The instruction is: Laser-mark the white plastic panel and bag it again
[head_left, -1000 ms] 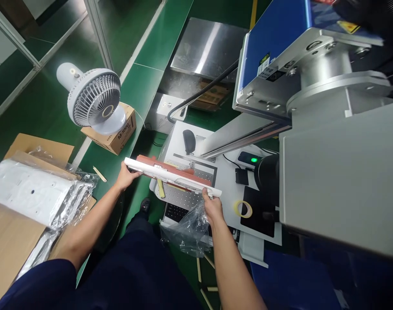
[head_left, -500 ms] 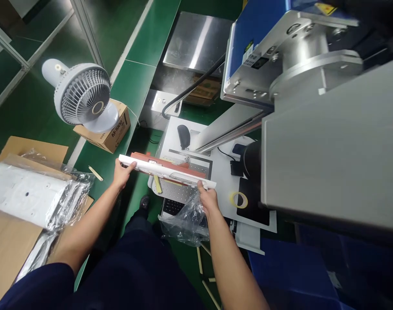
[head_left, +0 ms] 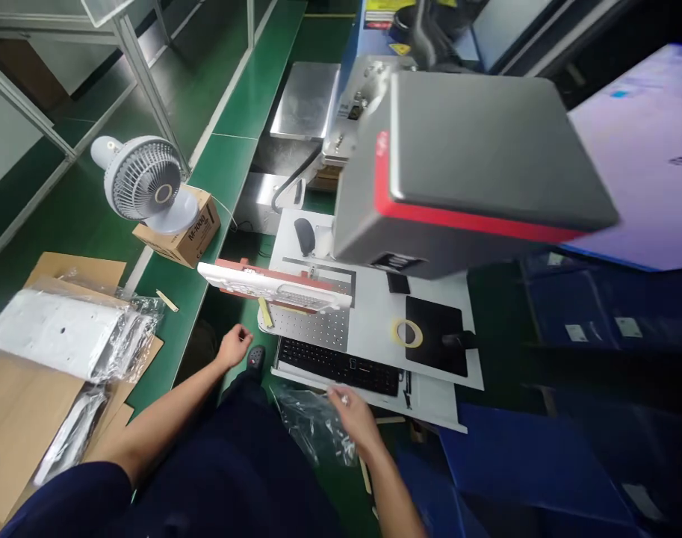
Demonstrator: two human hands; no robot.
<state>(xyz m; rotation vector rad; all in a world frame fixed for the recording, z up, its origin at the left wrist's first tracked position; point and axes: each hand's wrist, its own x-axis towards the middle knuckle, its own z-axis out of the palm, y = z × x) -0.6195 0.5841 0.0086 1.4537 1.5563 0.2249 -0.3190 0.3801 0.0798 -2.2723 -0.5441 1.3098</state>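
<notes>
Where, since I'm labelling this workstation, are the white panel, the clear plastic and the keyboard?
White panel [head_left: 274,288]: head view, middle of its long white side.
Clear plastic [head_left: 312,426]: head view, its crumpled middle.
Keyboard [head_left: 338,365]: head view, keys near its middle.

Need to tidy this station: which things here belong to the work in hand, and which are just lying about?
Likely in use:
white panel
red piece behind it
clear plastic bag, in the right hand

Seemingly lying about:
fan, on a carton
tape roll, overlapping black mat
pale stick, on green surface
</notes>
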